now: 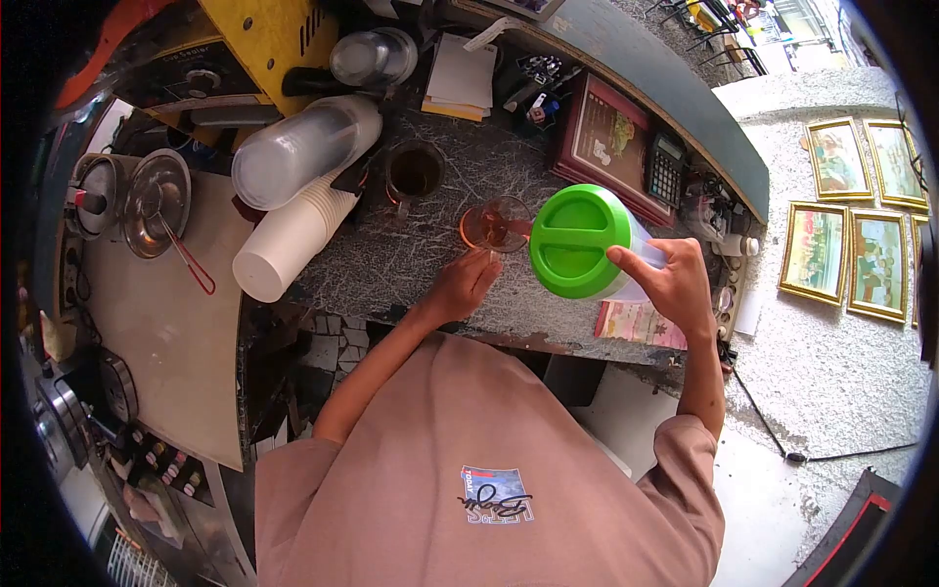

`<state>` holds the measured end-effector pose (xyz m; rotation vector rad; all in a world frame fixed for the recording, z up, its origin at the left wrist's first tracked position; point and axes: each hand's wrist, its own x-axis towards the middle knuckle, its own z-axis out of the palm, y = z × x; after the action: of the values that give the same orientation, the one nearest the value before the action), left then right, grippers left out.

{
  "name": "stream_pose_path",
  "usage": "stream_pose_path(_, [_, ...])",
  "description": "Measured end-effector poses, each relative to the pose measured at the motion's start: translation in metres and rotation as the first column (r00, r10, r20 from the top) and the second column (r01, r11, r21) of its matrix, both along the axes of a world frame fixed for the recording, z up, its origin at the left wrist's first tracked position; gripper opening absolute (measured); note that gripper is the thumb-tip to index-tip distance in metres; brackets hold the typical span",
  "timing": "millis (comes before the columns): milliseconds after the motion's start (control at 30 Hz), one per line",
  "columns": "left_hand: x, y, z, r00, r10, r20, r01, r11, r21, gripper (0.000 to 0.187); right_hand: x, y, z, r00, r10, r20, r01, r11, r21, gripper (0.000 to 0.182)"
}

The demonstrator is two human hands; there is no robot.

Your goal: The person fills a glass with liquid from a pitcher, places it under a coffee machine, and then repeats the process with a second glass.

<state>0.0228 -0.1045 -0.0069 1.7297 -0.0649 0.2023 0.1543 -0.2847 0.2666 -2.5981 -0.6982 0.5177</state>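
Note:
In my right hand [675, 277] is a clear pitcher with a green lid [581, 241], tipped to the left so its spout side meets the rim of a glass mug [477, 221]. Reddish-brown liquid shows inside that mug. My left hand [466, 286] is closed at the near side of the mug, where its handle is, and steadies it on the dark counter [381, 264]. A second glass mug [415, 174] with dark contents stands just beyond, to the left. Below the pitcher lies a pink printed paper [641, 325].
Stacked paper cups [284, 245] and clear plastic cups [303, 157] lie left, by a yellow cup sealer [264, 49]. A calculator [667, 166] rests near maroon menus [602, 137] at the back right. A metal strainer [156, 201] sits on the left side table [186, 333].

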Motion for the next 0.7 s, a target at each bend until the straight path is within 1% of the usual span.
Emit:
stream_pose_path(100, [0.0, 0.0, 0.001, 1.0, -0.003, -0.016, 0.003, 1.0, 0.0, 0.025, 0.0, 0.0, 0.001, 1.0, 0.003, 0.009, -0.003, 1.0, -0.003, 0.054])
stream_pose_path(167, [0.0, 0.001, 0.002, 1.0, -0.011, -0.022, 0.011, 1.0, -0.002, 0.025, 0.0, 0.001, 0.004, 1.0, 0.004, -0.002, -0.005, 0.999, -0.052, 0.054])
stream_pose_path(300, [0.001, -0.001, 0.0, 1.0, 0.0, 0.006, 0.0, 1.0, 0.003, 0.026, 0.0, 0.001, 0.005, 1.0, 0.021, 0.01, -0.021, 0.998, -0.057, 0.054])
stream_pose_path(367, [0.0, -0.001, -0.002, 1.0, 0.013, 0.028, -0.013, 1.0, -0.004, 0.026, -0.002, 0.001, 0.004, 1.0, 0.022, 0.019, -0.023, 1.0, 0.02, 0.051])
stream_pose_path(400, [0.0, 0.0, 0.001, 1.0, 0.004, 0.029, -0.004, 1.0, 0.002, 0.026, -0.002, 0.001, 0.005, 1.0, 0.023, 0.02, -0.023, 1.0, 0.021, 0.051])
stream_pose_path(500, [0.001, 0.001, 0.002, 1.0, -0.006, 0.019, 0.006, 1.0, 0.011, 0.027, -0.002, 0.004, 0.01, 1.0, 0.016, 0.026, -0.016, 1.0, 0.006, 0.051])
stream_pose_path(567, [0.0, 0.0, 0.001, 1.0, -0.006, 0.006, 0.006, 1.0, 0.014, 0.027, -0.001, 0.005, 0.015, 1.0, 0.03, 0.005, -0.029, 0.995, -0.092, 0.052])
stream_pose_path(633, [0.001, -0.001, -0.001, 0.999, 0.01, 0.04, -0.01, 1.0, 0.015, 0.027, -0.001, 0.003, 0.013, 1.0, 0.031, 0.004, -0.03, 0.996, -0.078, 0.052])
stream_pose_path(700, [0.001, 0.0, -0.002, 0.999, 0.0, 0.036, 0.0, 1.0, 0.009, 0.026, -0.001, 0.004, 0.013, 0.999, 0.032, 0.002, -0.032, 0.997, -0.064, 0.052])
